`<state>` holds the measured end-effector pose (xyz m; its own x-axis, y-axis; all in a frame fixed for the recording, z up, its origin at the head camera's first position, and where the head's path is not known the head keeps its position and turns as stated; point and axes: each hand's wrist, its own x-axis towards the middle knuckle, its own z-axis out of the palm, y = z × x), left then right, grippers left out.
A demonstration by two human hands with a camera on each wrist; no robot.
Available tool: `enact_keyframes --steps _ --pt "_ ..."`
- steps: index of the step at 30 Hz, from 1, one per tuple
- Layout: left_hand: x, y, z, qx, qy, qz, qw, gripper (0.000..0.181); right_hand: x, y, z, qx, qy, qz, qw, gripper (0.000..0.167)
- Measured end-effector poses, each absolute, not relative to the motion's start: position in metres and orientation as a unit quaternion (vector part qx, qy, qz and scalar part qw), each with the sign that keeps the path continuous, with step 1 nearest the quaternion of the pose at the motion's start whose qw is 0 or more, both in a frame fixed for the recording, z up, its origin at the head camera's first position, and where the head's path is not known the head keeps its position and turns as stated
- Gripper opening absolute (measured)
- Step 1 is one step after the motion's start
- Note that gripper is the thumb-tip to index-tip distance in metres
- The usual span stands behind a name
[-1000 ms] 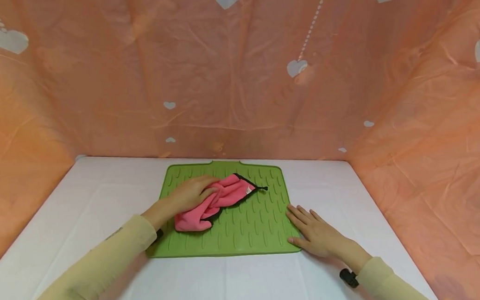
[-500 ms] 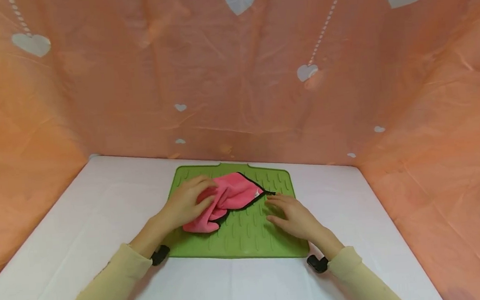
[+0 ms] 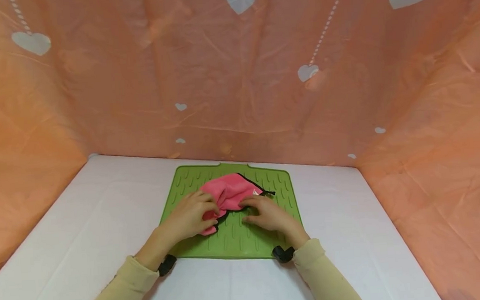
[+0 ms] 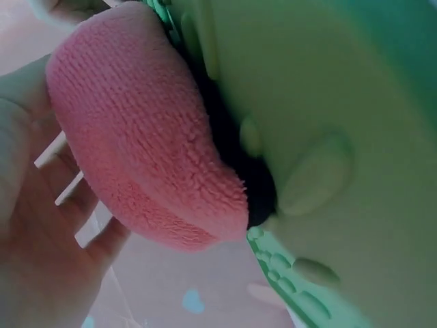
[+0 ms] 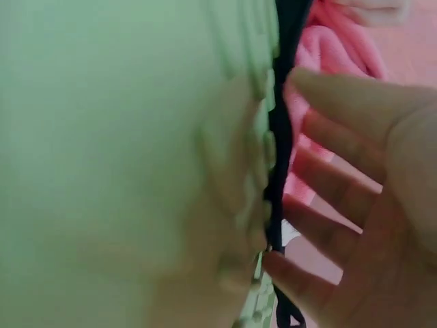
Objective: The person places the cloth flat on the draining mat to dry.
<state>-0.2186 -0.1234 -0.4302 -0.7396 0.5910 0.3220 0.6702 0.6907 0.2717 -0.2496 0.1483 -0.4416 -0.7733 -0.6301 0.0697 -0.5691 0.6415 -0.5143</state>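
A pink cloth (image 3: pixel 230 188) with black edging and a small black loop lies crumpled on a green ridged mat (image 3: pixel 234 243). My left hand (image 3: pixel 190 217) is at the cloth's left part, fingers bent loosely over it. The left wrist view has a rounded pink fold of cloth (image 4: pixel 136 130) close up, with the spread fingers of the left hand (image 4: pixel 48 225) beside it. Over the cloth's lower right edge is my right hand (image 3: pixel 267 213). In the right wrist view, the right hand's (image 5: pixel 369 184) fingers are apart and reach the black-edged side; firm contact is unclear.
The mat lies on a white-covered table (image 3: pixel 114 205). Orange sheeting (image 3: pixel 218 77) with pale hearts rises behind the table and on both sides. Each wrist wears a small black device, such as the right wrist's camera (image 3: pixel 283 254).
My right hand has left the mat's right edge and moved left to the cloth. The left hand has loosened from the bunched cloth and shifted slightly toward its lower part.
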Motion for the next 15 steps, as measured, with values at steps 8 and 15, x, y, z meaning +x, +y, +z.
enact_keyframes --steps 8,15 --pt "-0.218 -0.125 -0.436 -0.318 -0.932 -0.15 0.088 0.018 -0.254 0.138 -0.445 -0.315 0.915 -0.252 0.018 0.024" --pt "-0.221 -0.125 -0.439 -0.322 -0.927 -0.145 0.121 0.014 -0.262 0.129 -0.447 -0.307 0.928 -0.206 -0.038 0.013"
